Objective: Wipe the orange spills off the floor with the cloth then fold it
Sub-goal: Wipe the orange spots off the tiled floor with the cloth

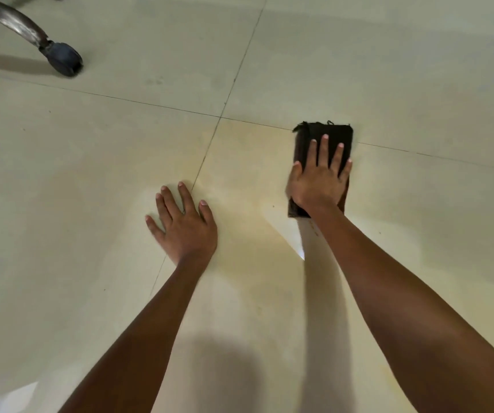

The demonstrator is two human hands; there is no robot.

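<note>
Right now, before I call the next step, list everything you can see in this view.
dark folded cloth: one, black-brown, flat on the floor right of centre, under the right hand
cream tiled floor: fills the view, pale cream with thin dark grout lines, yellowish tint around the cloth
small orange specks: a few, faint, on the floor beside the right wrist
curved metal chair leg: one, silvery-brown, top left
dark caster wheel: one, blue-grey, at that leg's end, on the floor
left hand: one, fingers spread flat on bare floor, left of the cloth, apart from it
right hand: one, fingers straight, pressing on top of the cloth
</note>
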